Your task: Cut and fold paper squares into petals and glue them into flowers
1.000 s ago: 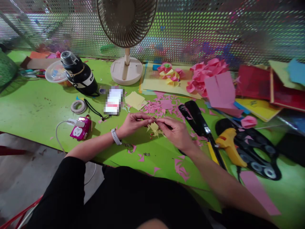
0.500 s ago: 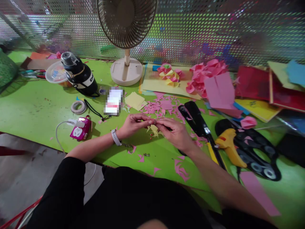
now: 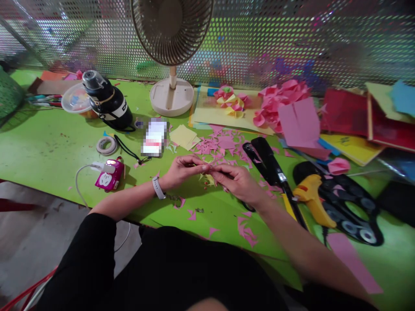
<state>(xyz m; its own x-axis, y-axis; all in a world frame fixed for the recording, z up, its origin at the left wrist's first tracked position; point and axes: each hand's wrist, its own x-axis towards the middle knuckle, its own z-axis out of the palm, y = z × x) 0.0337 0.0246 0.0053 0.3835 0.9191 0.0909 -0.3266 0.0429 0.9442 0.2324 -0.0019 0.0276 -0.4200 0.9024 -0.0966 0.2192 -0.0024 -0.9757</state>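
Observation:
My left hand (image 3: 184, 171), with a pale band on the wrist, meets my right hand (image 3: 234, 179) fingertip to fingertip above the green table. Both are closed in a pinch. Whatever lies between the fingers is small and mostly hidden, so I cannot make it out. Just beneath the fingertips are yellow paper scraps (image 3: 210, 179). Beyond the hands lie many pink paper cuttings (image 3: 217, 144) and a small stack of pale yellow paper squares (image 3: 184, 137).
A yellow glue gun (image 3: 313, 198) rests on a black holder to the right, beside a long black tool (image 3: 270, 164). Pink folded paper (image 3: 285, 101) is heaped behind. A fan (image 3: 171, 97), black bottle (image 3: 110, 101), phone (image 3: 154, 137), tape roll (image 3: 106, 145) and pink power adapter (image 3: 110, 175) stand leftward.
My right hand's fingers have shifted slightly, its lower fingers showing more beneath. My left hand stays almost still, and the fingertips remain together.

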